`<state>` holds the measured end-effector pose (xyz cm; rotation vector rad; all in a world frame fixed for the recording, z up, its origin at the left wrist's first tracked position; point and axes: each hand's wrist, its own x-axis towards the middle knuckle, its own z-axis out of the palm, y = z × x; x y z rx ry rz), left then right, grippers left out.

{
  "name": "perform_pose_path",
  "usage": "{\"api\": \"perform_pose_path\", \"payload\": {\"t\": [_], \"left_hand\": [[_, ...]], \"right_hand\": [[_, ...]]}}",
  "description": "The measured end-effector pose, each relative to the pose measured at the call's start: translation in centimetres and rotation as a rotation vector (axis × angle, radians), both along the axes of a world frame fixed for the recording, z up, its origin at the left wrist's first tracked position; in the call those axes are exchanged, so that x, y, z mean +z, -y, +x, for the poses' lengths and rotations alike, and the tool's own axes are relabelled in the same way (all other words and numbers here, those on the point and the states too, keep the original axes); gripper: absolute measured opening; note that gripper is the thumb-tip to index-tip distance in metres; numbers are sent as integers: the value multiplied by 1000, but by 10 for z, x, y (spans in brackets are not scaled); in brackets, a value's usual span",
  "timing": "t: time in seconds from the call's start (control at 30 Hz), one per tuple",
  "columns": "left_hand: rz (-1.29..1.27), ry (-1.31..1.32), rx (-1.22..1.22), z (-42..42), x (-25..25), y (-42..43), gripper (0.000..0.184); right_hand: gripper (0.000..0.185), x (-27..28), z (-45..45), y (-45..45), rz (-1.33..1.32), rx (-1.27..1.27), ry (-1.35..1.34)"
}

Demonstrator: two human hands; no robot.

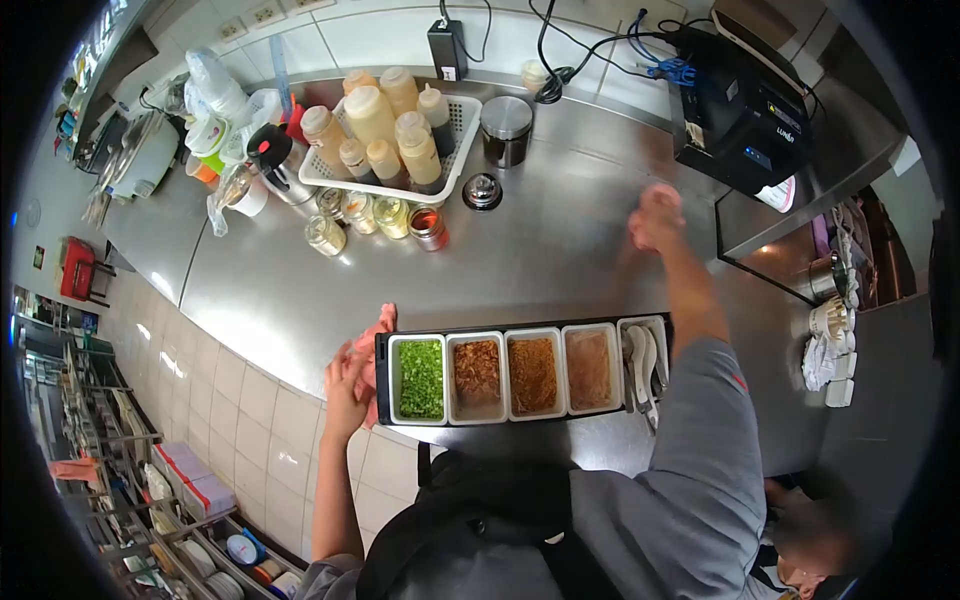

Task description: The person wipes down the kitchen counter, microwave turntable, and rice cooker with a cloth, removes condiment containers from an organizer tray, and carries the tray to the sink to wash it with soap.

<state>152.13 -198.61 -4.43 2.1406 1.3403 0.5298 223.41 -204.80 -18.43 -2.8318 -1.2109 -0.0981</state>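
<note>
My right hand (657, 220) is closed on a pink cloth (662, 194) pressed to the steel counter (560, 230), below the black printer. At the counter's front edge my left hand (346, 385) rests on a second pink cloth (383, 322), its fingers bent; whether they grip it is unclear. Just right of that hand lies a black tray (382, 350) with white containers holding chopped green onion (421, 378), brown flakes (477, 372), an orange-brown topping (532, 374) and a pale brown powder (592, 370). Spoons (643, 360) lie in its right end.
A white basket (458, 150) of squeeze bottles stands at the back, with small jars (428, 228) before it. Nearby are a metal canister (506, 130), a bell (482, 191) and a thermos (280, 163). The printer (750, 120) is back right. Another person (800, 540) is at lower right.
</note>
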Motion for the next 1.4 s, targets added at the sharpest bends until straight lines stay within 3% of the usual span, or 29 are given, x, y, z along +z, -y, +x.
{"api": "perform_pose_path", "payload": {"t": [0.07,0.2,0.27,0.37,0.43,0.47,0.53,0.6,0.63,0.67,0.7,0.73,0.77,0.83,0.9,0.97,1.03,1.07,1.13,1.17,1.2,1.23,1.27,1.3,1.33,1.4], "left_hand": [[112,-137,-166,-4,-15,0,64],[156,-45,20,1,-33,-9,43],[164,24,84,-6,-54,-29,42],[253,197,215,-17,-47,-56,40],[320,293,335,-21,-25,-65,36],[326,302,338,-28,-23,-75,36],[214,276,410,-44,-21,-92,52],[283,184,384,-42,-17,-88,62],[321,139,364,-38,-10,-87,68],[361,95,344,-34,-3,-85,74],[340,96,258,-31,6,-77,80],[312,93,171,-31,9,-67,88],[366,22,135,-32,7,-56,73],[37,352,249,-15,18,-22,55],[-144,390,248,-5,24,6,39],[-144,346,227,5,23,24,38],[-145,305,227,8,11,33,37],[-148,297,224,6,-1,34,36],[-151,281,245,-2,-7,29,35],[-154,274,276,-3,-7,26,33],[-162,265,301,-6,-7,25,31],[-207,278,334,-8,-3,21,30],[-202,281,337,-11,-1,14,30],[-96,265,302,-16,0,6,30],[7,249,268,-21,2,-1,31],[-27,213,289,-35,-7,-29,35]], "right_hand": [[44,15,12,66,-150,-24,-11],[34,25,15,171,-468,-20,-19],[29,22,15,213,-612,21,-2],[23,61,-6,241,-699,-23,-57],[19,76,-3,259,-468,-88,-313],[19,86,-4,254,-460,-86,-304],[20,105,-14,232,13,-34,-195],[21,127,-21,178,-3,83,-158],[22,209,-94,145,129,99,-300],[21,193,-81,118,144,112,-260],[22,181,-71,87,182,169,-393],[22,210,-113,60,305,147,-307],[18,217,-128,28,288,189,-284],[12,209,-148,-33,362,345,-254],[11,176,-154,-101,275,505,-280],[18,137,-178,-164,255,195,-385],[21,127,-214,-159,137,129,-160],[22,79,-208,-164,342,333,152],[24,8,-184,-188,551,555,451],[26,-12,-155,-198,593,412,-277],[26,-13,-134,-174,655,520,-974],[27,-13,-112,-150,664,392,-1640],[26,0,-93,-127,544,399,-1238],[25,18,-78,-92,227,342,-545],[24,32,-64,-56,73,254,-270],[24,43,-31,19,-67,134,-126]]}}
